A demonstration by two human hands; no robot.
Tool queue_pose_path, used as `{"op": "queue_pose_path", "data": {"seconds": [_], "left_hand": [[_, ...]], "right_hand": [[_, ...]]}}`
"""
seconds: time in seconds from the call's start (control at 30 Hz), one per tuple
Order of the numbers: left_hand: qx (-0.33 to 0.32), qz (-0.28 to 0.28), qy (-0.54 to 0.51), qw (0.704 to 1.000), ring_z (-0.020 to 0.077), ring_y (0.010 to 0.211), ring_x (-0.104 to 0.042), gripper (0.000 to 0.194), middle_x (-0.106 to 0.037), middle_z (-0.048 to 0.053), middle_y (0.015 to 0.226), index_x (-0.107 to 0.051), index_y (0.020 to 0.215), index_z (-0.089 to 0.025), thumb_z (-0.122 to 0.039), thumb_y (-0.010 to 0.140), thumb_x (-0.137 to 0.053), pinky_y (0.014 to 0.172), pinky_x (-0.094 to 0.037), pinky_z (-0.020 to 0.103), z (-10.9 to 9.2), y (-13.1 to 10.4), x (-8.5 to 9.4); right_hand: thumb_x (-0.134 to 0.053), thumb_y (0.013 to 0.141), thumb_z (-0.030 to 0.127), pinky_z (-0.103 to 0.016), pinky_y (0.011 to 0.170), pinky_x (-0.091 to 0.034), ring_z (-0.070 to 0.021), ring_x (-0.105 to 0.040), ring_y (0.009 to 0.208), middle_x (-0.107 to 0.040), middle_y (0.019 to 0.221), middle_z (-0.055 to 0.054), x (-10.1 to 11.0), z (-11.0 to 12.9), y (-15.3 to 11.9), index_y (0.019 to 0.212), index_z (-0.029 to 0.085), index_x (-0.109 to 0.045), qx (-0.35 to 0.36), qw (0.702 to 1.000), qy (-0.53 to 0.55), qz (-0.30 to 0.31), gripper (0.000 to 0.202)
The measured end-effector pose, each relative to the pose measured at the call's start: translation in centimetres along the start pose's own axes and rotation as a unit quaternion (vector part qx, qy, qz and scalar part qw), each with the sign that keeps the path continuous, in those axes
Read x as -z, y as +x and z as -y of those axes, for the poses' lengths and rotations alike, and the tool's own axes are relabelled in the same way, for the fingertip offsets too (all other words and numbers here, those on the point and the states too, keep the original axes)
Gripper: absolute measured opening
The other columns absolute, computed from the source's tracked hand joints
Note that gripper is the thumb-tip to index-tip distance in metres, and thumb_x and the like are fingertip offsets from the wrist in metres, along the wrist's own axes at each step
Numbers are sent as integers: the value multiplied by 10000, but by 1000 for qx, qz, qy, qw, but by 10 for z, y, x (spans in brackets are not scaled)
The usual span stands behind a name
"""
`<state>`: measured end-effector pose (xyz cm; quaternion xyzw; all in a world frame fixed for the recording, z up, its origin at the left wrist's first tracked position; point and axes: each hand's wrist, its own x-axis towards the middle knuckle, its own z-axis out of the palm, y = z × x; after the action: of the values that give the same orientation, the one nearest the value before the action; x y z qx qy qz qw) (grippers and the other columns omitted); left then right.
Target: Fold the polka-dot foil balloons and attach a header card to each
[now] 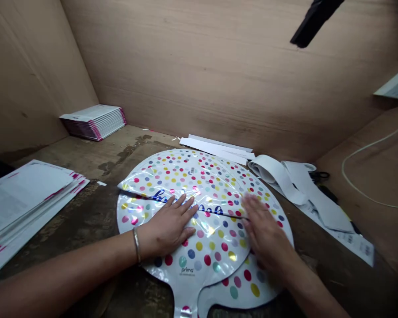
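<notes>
A flat, uninflated foil balloon (215,265) with multicoloured dots lies before me, its upper half folded down across the middle. Blue script lettering shows along the fold edge, and the neck points towards me. More dotted balloons (272,207) lie beneath it, fanned out to the right. My left hand (170,223), with a bangle on the wrist, rests flat on the balloon with its fingers spread over the fold edge. At the right end of that edge, my right hand (265,229) lies with fingers stretched out, slightly blurred by motion.
Flat printed packets (26,198) lie at the left, and a neat stack of packets (96,121) stands in the back left corner. White paper strips (219,148) lie behind the balloons. A curled label strip (295,190) and scissors (320,176) are at the right. Wooden walls (202,75) enclose the table.
</notes>
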<state>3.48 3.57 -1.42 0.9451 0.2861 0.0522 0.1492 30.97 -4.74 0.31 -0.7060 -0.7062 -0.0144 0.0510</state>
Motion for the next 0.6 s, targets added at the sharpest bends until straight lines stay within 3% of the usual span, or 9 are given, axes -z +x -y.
{"op": "queue_pose_path", "data": {"seconds": [0.07, 0.17, 0.23, 0.3, 0.4, 0.43, 0.5, 0.53, 0.6], "left_hand": [[-17, 4, -3, 1000, 306, 1394, -157, 573, -198, 95, 1518, -270, 1439, -232, -456, 926, -393, 1110, -157, 506, 4, -1, 2], [25, -3, -2, 1000, 289, 1391, -180, 598, -217, 119, 1507, -294, 1430, -202, -478, 912, -409, 1116, -175, 483, 29, -20, 4], [150, -29, 21, 988, 290, 1387, -193, 615, -235, 164, 1491, -313, 1420, -140, -483, 915, -383, 1112, -192, 481, 54, -46, 6], [296, -50, 56, 952, 307, 1382, -200, 627, -235, 206, 1481, -306, 1415, -73, -462, 924, -340, 1098, -222, 490, 76, -74, 10], [400, -84, 124, 904, 357, 1381, -162, 646, -219, 264, 1470, -313, 1391, 8, -407, 902, -390, 1092, -219, 506, 85, -95, 19], [397, -114, 150, 898, 367, 1387, -121, 639, -194, 267, 1477, -317, 1387, 15, -377, 893, -416, 1100, -190, 515, 82, -93, 22], [331, -174, 178, 910, 358, 1398, -72, 587, -176, 234, 1496, -333, 1388, -23, -316, 890, -434, 1115, -127, 530, 67, -77, 27], [272, -184, 169, 929, 338, 1399, -104, 545, -215, 207, 1494, -353, 1383, -61, -293, 895, -428, 1120, -123, 524, 59, -65, 29], [131, -151, 105, 974, 287, 1350, -286, 449, -374, 152, 1432, -433, 1329, -142, -279, 903, -431, 1111, -218, 466, 43, -38, 30]], "right_hand": [[-273, 940, 322, -437, 1127, -242, -221, -196, 1394, -256, 1510, -66, -5, 28, 7, 1426, 147, -326, 81, 994, 42, 65, 518], [-243, 946, 331, -447, 1126, -252, -211, -252, 1376, -293, 1494, -55, -15, 48, 15, 1422, 165, -335, 93, 986, 70, 120, 512], [-231, 948, 353, -459, 1133, -230, -211, -235, 1381, -266, 1503, -36, -20, 45, 18, 1431, 183, -315, 82, 986, 70, 126, 519], [-225, 946, 367, -469, 1135, -216, -212, -221, 1385, -252, 1506, -19, -22, 38, 19, 1434, 200, -306, 80, 985, 69, 138, 522], [-222, 943, 394, -476, 1136, -207, -212, -201, 1391, -233, 1511, -5, -21, 35, 19, 1441, 209, -284, 74, 983, 67, 151, 534], [-229, 942, 401, -474, 1136, -208, -212, -198, 1392, -229, 1512, -6, -20, 37, 18, 1441, 206, -282, 73, 984, 65, 151, 539], [-249, 937, 405, -467, 1136, -214, -215, -204, 1391, -235, 1511, -16, -17, 43, 16, 1438, 190, -292, 75, 985, 60, 145, 547], [-261, 934, 402, -463, 1134, -221, -218, -213, 1389, -246, 1509, -22, -15, 46, 15, 1436, 182, -302, 75, 985, 57, 141, 549], [-295, 926, 389, -446, 1129, -243, -222, -250, 1378, -285, 1497, -29, -11, 51, 14, 1426, 178, -330, 79, 986, 56, 136, 544]]}}
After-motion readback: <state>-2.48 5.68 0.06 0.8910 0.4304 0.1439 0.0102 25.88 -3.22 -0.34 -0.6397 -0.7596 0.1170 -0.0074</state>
